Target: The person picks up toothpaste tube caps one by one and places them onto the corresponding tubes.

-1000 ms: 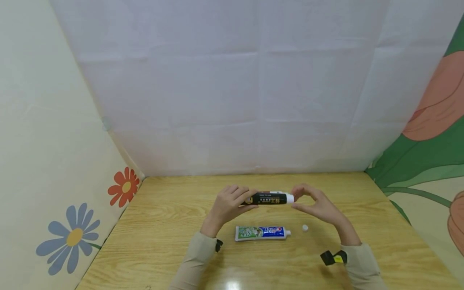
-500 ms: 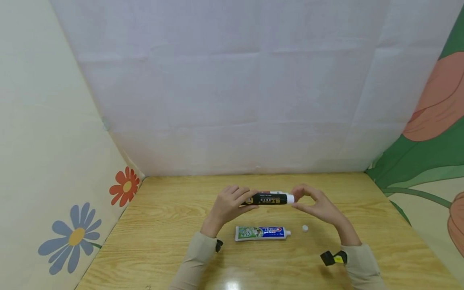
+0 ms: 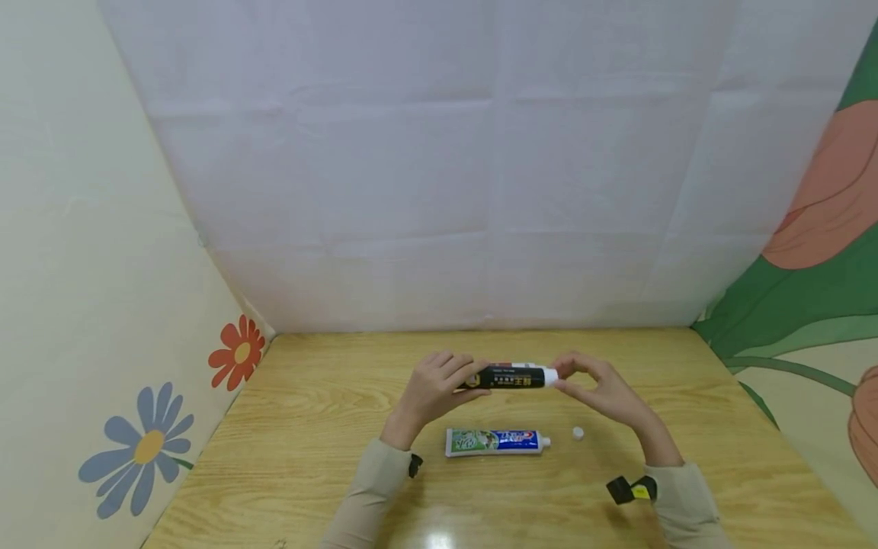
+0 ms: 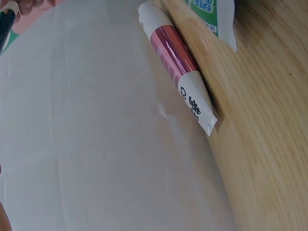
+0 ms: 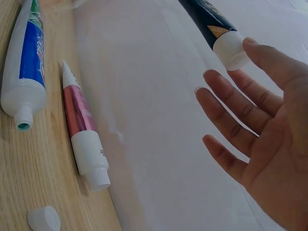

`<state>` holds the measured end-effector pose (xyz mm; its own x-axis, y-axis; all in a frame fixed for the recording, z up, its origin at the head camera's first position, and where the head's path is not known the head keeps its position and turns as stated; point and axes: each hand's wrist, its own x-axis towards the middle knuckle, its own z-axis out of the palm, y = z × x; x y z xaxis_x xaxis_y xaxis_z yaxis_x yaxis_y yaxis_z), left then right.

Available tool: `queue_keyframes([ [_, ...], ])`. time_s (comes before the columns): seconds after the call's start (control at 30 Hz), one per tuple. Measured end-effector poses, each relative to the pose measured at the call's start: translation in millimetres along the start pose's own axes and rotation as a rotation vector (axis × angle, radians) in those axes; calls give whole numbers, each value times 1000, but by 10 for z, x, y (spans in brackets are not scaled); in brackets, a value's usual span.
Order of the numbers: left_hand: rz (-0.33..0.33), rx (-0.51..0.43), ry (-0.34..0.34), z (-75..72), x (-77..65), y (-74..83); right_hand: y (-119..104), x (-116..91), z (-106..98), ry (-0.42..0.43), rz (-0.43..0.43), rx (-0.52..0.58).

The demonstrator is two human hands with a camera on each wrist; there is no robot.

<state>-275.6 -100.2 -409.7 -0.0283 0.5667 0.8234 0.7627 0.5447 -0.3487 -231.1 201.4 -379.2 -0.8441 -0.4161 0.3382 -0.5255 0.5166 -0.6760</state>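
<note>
My left hand (image 3: 427,386) grips the flat-end side of a black toothpaste tube (image 3: 511,377), held level above the table. Its white cap (image 5: 231,51) points right, pinched between the thumb and index finger of my right hand (image 3: 609,390); the other fingers are spread away from it. Nearer to me on the wood lies a green and blue toothpaste tube (image 3: 494,441) with its nozzle bare. A loose white cap (image 3: 578,433) rests to the right of that nozzle. In the left wrist view only slivers of the left hand show.
A pink and white toothpaste tube (image 4: 175,57) lies on the table (image 3: 309,427) behind the black one, mostly covered by it in the head view. A white cloth backdrop (image 3: 411,191) hangs at the table's back edge, with flower-printed panels at both sides.
Hardly anything differs: both hands keep their hold on the black toothpaste tube and its cap. The head view has shifted very slightly.
</note>
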Motion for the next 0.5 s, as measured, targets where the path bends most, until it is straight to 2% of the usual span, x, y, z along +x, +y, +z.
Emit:
queue_keyframes([
  [0.23,3,8,-11,2,-9,3,66,-3,18,-1,30,-9],
  [0.5,4,2,-23,4,-19,7,61,2,23,-1,13,-26],
])
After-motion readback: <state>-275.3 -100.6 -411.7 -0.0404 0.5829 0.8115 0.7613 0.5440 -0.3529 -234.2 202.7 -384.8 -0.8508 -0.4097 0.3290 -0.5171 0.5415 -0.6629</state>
